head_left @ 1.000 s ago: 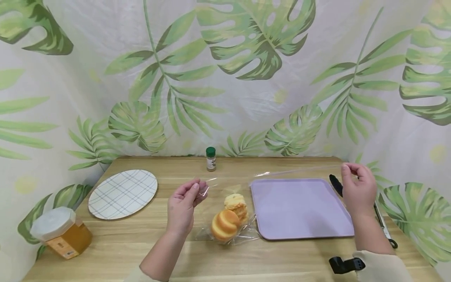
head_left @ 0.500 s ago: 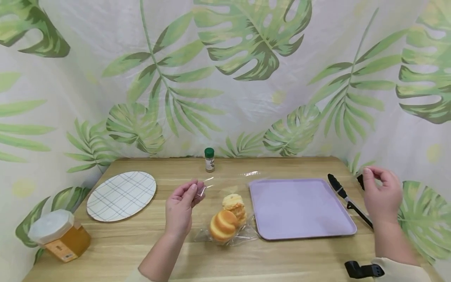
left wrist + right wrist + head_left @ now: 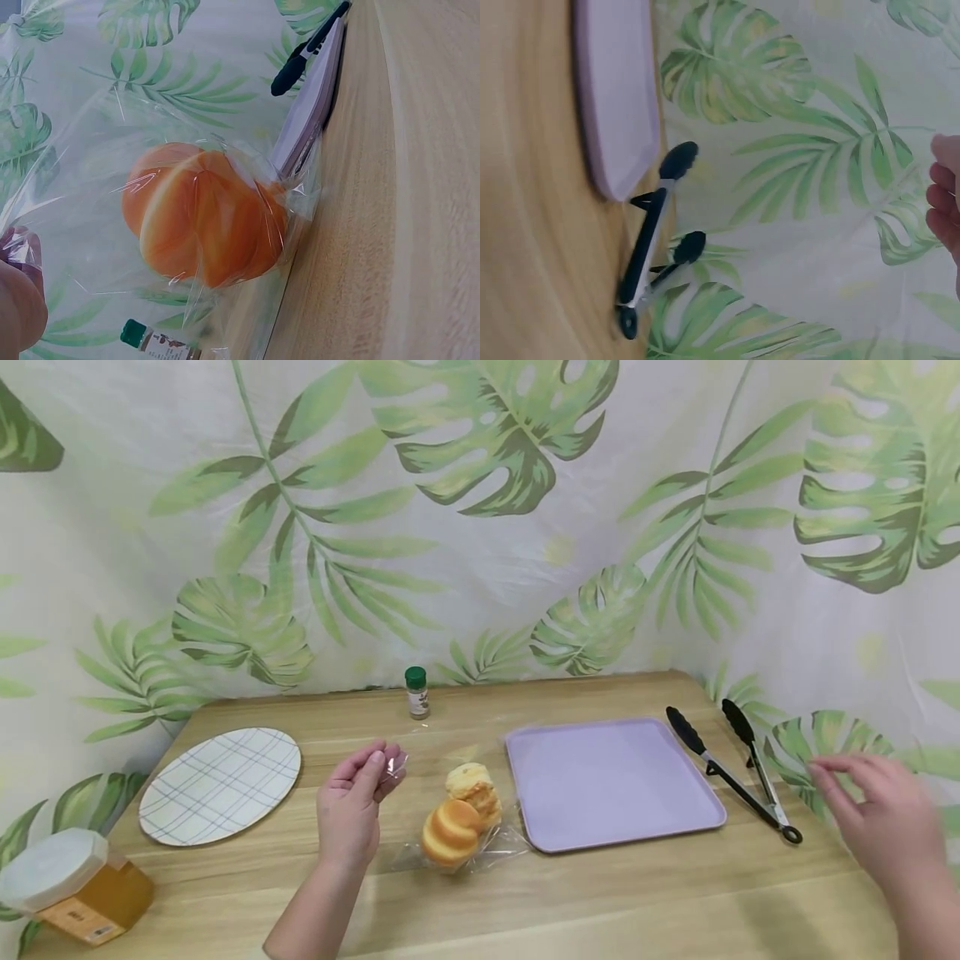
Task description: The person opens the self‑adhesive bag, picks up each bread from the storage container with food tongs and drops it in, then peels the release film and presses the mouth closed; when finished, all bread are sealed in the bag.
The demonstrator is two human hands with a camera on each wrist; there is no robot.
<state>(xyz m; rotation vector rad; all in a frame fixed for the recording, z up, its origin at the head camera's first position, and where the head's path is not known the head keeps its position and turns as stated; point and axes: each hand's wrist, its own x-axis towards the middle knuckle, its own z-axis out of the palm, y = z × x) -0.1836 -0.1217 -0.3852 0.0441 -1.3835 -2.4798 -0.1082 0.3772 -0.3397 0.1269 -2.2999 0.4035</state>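
A clear plastic bag (image 3: 90,187) holds bread, with glossy golden buns (image 3: 452,831) in front and a paler, craggy bun (image 3: 472,789) behind. My left hand (image 3: 351,810) pinches the bag's upper edge between thumb and fingers, left of the bread. From the left wrist, the bag looks stretched from this hand (image 3: 19,300) across the bread. My right hand (image 3: 885,818) is raised at the far right, beyond the tongs, thumb and index fingertips close together. Blur hides whether anything thin and clear lies between them. Only its fingertips show at the edge of the right wrist view.
A lilac tray (image 3: 615,785) lies right of the bread. Black-tipped tongs (image 3: 738,785) lie spread beside it. A checked oval plate (image 3: 221,785) is at the left, a honey-coloured jar (image 3: 82,885) nearer me. A green-capped spice bottle (image 3: 417,693) stands at the back.
My right hand has moved right, away from the bag; the thin clear strip seen reaching toward it is no longer visible. The left hand keeps its pinch. The head view has shifted right.
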